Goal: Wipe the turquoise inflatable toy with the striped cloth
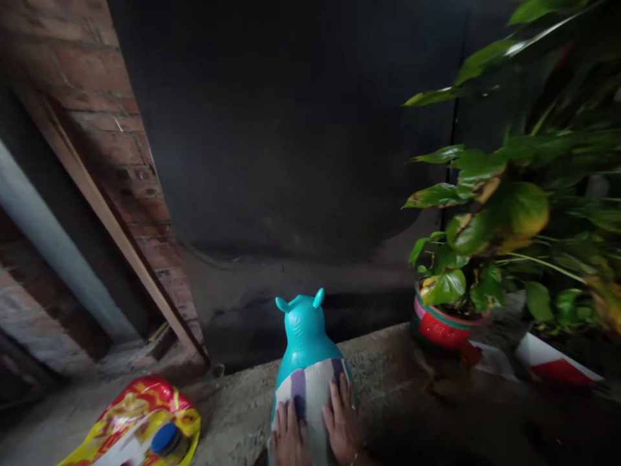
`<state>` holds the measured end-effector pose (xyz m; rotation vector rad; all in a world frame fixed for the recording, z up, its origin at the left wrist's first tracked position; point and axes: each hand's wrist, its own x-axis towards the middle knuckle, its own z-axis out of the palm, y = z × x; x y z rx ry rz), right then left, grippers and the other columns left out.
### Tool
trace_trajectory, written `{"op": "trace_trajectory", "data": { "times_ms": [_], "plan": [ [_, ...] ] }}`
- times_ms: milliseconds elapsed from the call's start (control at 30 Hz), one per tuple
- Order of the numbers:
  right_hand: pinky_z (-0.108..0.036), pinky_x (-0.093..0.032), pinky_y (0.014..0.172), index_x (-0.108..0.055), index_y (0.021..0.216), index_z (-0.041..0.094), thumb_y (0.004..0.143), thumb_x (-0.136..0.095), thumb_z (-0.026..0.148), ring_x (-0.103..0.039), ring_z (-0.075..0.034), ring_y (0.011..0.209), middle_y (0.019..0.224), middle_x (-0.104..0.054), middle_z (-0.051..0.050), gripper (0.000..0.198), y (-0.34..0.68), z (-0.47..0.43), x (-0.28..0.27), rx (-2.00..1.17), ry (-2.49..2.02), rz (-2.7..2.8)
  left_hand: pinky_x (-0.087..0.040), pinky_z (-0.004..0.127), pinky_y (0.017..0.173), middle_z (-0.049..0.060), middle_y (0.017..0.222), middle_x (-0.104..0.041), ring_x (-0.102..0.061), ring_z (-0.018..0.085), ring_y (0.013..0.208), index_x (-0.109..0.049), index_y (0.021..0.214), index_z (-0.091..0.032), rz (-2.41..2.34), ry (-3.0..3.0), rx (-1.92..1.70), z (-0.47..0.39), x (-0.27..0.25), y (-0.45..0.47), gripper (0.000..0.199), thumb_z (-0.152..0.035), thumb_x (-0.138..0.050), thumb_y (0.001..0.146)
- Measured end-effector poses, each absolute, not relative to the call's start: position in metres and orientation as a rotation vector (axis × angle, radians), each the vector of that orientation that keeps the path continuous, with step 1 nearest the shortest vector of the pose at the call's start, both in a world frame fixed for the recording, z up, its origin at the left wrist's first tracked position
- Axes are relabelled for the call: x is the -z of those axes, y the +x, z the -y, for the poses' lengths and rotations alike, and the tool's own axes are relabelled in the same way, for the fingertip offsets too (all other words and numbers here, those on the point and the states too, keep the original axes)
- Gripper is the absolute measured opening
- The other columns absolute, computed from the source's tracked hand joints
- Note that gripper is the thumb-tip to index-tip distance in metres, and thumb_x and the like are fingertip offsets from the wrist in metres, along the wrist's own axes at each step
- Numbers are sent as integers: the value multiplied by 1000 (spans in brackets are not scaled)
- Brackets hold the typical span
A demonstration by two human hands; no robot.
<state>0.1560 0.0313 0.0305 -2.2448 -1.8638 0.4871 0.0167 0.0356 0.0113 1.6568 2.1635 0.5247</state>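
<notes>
Both hands flat on a striped cloth laid over a teal toy animal at the 6 o'clock edge of the view.

The left hand (290, 437) lies palm down, fingers together, on the cloth (310, 388); the right hand (343, 421) lies just beside it, fingers slightly spread, pressed on the same cloth. Neither hand pinches anything. The toy animal (304, 330) stands upright on a concrete ledge (383, 369), ears toward 12 o'clock. At 8 o'clock a red and yellow bag (138, 414) lies with a blue cap (165, 438) on it. At 3 o'clock a leafy plant (509, 213) grows in a red pot (439, 327). A brick wall (97, 97) stands at 10 o'clock.
</notes>
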Motion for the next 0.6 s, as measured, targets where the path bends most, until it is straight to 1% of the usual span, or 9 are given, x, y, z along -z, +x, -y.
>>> {"op": "trace_trajectory", "data": {
  "times_ms": [67, 167, 267, 333, 400, 500, 600],
  "plan": [
    [-54, -31, 121, -30, 155, 29, 102, -31, 43, -16, -30, 152, 165, -15, -3, 55, 156, -47, -16, -466, -2240, 1867, -38, 50, 119, 12, 163, -35, -33, 28, 151, -40, 151, -15, -2186, 1728, -369, -46, -2, 18, 63, -34, -29, 93],
    [-55, -31, 121, -27, 156, 31, 102, -28, 44, -10, -29, 154, 166, -12, -1, 55, 156, -74, -9, -394, -2195, 1899, -36, 52, 120, 14, 165, -27, -28, 28, 153, -29, 155, -14, -2224, 1824, -231, -63, -2, 20, 65, -42, -25, 96],
    [-55, -26, 123, -19, 158, 25, 102, -28, 39, -6, -29, 154, 167, -5, -5, 59, 154, -101, -20, -350, -2201, 1949, -35, 48, 120, 18, 165, -25, -28, 28, 153, -25, 156, -10, -2273, 1898, -165, -80, -12, 24, 66, -42, -24, 98],
    [-54, -23, 124, -17, 158, 21, 102, -26, 36, -5, -29, 154, 167, -3, -8, 60, 153, -113, -27, -319, -2233, 1953, -34, 47, 121, 19, 166, -25, -27, 28, 153, -23, 156, -10, -2280, 1934, -157, -88, -17, 26, 66, -42, -22, 98],
    [-55, -22, 124, -17, 158, 21, 102, -25, 35, -4, -29, 155, 167, -3, -8, 59, 151, -118, -30, -288, -2237, 1963, -34, 47, 121, 19, 166, -25, -27, 28, 153, -22, 156, -9, -2271, 1953, -167, -93, -18, 27, 66, -42, -22, 98],
    [-58, -21, 124, -20, 158, 23, 102, -25, 34, -10, -29, 154, 167, -7, -8, 57, 147, -119, -25, -290, -2257, 1973, -34, 49, 120, 21, 166, -24, -28, 29, 153, -22, 156, -9, -2252, 1922, -195, -96, -8, 23, 65, -41, -23, 99],
    [-57, -24, 123, -25, 157, 22, 102, -29, 39, -18, -30, 153, 165, -16, -10, 57, 142, -110, -19, -331, -2334, 1908, -37, 52, 118, 19, 165, -25, -31, 31, 151, -26, 156, -13, -2184, 1840, -247, -95, 8, 15, 65, -43, -28, 98]
  ]
}}
